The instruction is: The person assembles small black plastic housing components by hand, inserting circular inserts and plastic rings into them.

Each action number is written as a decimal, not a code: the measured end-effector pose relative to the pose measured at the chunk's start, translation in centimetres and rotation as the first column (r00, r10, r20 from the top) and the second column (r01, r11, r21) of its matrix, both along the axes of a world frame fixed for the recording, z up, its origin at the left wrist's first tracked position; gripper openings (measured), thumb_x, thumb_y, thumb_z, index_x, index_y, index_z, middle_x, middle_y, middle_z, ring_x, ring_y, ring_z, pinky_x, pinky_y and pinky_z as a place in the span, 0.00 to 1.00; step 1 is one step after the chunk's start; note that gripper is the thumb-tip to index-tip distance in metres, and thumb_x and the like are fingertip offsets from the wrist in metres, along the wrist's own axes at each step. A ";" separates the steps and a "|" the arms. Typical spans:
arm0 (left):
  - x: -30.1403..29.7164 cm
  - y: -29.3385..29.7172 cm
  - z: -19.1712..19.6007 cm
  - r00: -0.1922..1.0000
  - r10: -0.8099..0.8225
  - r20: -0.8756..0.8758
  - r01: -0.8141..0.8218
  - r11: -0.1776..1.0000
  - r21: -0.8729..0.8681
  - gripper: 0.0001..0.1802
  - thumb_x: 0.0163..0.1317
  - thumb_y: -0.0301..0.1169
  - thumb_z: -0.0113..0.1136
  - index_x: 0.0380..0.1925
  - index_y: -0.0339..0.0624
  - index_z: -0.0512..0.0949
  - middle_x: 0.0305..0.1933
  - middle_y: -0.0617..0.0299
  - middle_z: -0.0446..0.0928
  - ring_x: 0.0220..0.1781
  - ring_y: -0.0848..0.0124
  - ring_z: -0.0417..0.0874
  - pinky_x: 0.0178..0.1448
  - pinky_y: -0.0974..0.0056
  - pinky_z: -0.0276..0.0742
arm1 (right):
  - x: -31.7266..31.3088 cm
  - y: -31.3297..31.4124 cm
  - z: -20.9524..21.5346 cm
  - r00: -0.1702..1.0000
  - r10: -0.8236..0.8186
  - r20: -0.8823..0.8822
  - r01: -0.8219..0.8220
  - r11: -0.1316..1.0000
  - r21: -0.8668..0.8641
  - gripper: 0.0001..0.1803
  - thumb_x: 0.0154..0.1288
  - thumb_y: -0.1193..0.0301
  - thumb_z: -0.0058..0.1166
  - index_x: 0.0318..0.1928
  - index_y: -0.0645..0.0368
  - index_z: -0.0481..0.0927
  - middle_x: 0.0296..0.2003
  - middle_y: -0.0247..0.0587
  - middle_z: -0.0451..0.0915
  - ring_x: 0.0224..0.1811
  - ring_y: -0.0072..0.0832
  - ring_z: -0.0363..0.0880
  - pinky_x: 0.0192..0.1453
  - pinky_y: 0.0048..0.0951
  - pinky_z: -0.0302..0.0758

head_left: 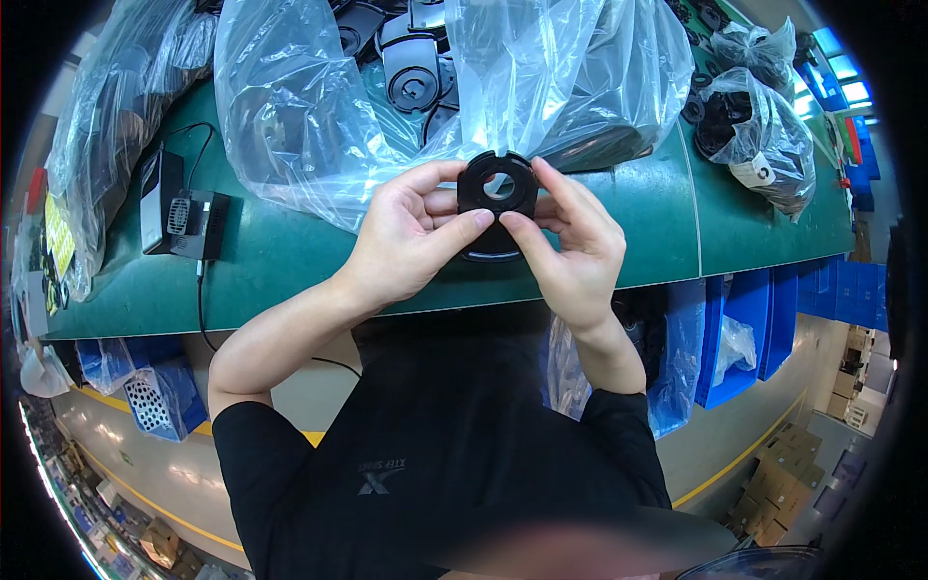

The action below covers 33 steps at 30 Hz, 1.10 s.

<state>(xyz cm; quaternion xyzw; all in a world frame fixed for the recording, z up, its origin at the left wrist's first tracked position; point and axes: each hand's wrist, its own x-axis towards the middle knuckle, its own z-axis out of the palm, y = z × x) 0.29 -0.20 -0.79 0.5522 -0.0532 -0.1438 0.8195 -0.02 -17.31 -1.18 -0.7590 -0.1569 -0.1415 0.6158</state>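
Note:
Both my hands grip a black plastic part [473, 198] with a round hole through its upper half, held up over the near edge of the green table [290, 280]. My left hand [404, 227] pinches it from the left, thumb on the face and fingers behind. From the other side my right hand [572, 237] does the same, with its thumb low on the face and a finger along the upper right rim. Just below the thumbs shows a curved black edge [491, 257]; I cannot tell whether it belongs to the same part.
Clear plastic bags [290, 116] cover the table's far side, with black moulded parts [414, 77] among them. A black boxy device [198, 222] with a cable stands at left. Another bag [773, 155] lies at right. Blue bins [720, 358] sit below the table edge.

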 end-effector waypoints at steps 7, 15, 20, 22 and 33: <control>-0.3 0.0 0.0 0.998 -0.034 0.046 0.032 0.998 0.046 0.20 0.57 0.19 0.56 0.50 0.29 0.66 0.43 0.52 0.78 0.43 0.74 0.79 0.47 0.72 0.76 | 0.4 -1.0 -0.2 0.919 0.271 -0.287 -0.176 0.933 0.314 0.22 0.55 0.83 0.57 0.52 0.71 0.73 0.38 0.43 0.80 0.39 0.20 0.77 0.42 0.19 0.75; 0.0 -0.2 -0.4 0.994 -0.096 0.056 0.096 0.995 0.003 0.21 0.56 0.18 0.56 0.51 0.31 0.66 0.46 0.55 0.75 0.49 0.72 0.77 0.53 0.68 0.74 | 0.4 -1.2 0.2 0.941 0.168 -0.295 -0.047 0.924 0.378 0.17 0.56 0.81 0.58 0.48 0.70 0.75 0.37 0.41 0.80 0.37 0.19 0.77 0.42 0.18 0.75; -0.5 -0.3 0.1 0.984 -0.142 0.106 0.144 0.989 -0.018 0.23 0.56 0.19 0.56 0.54 0.32 0.65 0.52 0.56 0.70 0.54 0.72 0.73 0.56 0.67 0.72 | 0.2 -1.5 -0.4 0.966 0.123 -0.227 -0.036 0.936 0.351 0.09 0.56 0.81 0.59 0.39 0.69 0.79 0.33 0.39 0.80 0.34 0.18 0.77 0.39 0.16 0.74; -0.5 -0.3 0.1 0.983 -0.140 0.122 0.142 0.990 -0.003 0.23 0.57 0.20 0.57 0.54 0.32 0.66 0.51 0.57 0.71 0.53 0.73 0.73 0.56 0.67 0.72 | 0.1 -1.5 -0.1 0.972 0.081 -0.221 -0.014 0.957 0.288 0.07 0.54 0.82 0.60 0.35 0.68 0.80 0.31 0.38 0.80 0.33 0.19 0.78 0.39 0.16 0.74; -0.5 -0.1 -0.1 0.993 0.002 0.114 -0.017 0.991 0.133 0.12 0.59 0.29 0.59 0.41 0.33 0.77 0.38 0.63 0.78 0.40 0.80 0.76 0.45 0.74 0.72 | -0.9 -0.1 0.1 0.968 0.155 -0.200 -0.095 0.956 0.278 0.16 0.53 0.82 0.60 0.44 0.68 0.76 0.34 0.41 0.80 0.37 0.21 0.79 0.43 0.21 0.75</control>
